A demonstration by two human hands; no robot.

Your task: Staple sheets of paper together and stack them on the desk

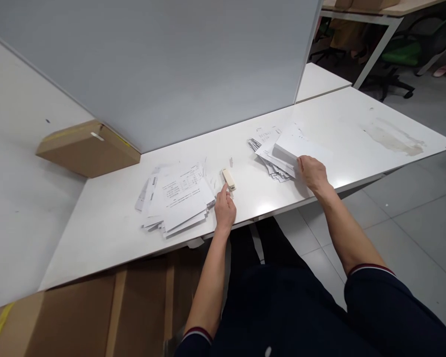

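On the white table lies a small cream stapler (228,179), its metal end toward me. My left hand (226,209) is just in front of it, index finger stretched out to its near end; whether the finger touches it I cannot tell. Nothing shows in that hand. To the right, my right hand (312,173) pinches the near edge of a paper sheet (295,144), which is lifted and bent over a loose pile of papers (271,157). Left of the stapler, a spread stack of printed sheets (184,196) lies with its top page face up.
A grey partition panel (193,74) stands along the back of the white table (107,218). One cardboard box (89,148) leans at the back left corner; further boxes (74,317) are below the front edge. A green office chair (405,52) is at far right.
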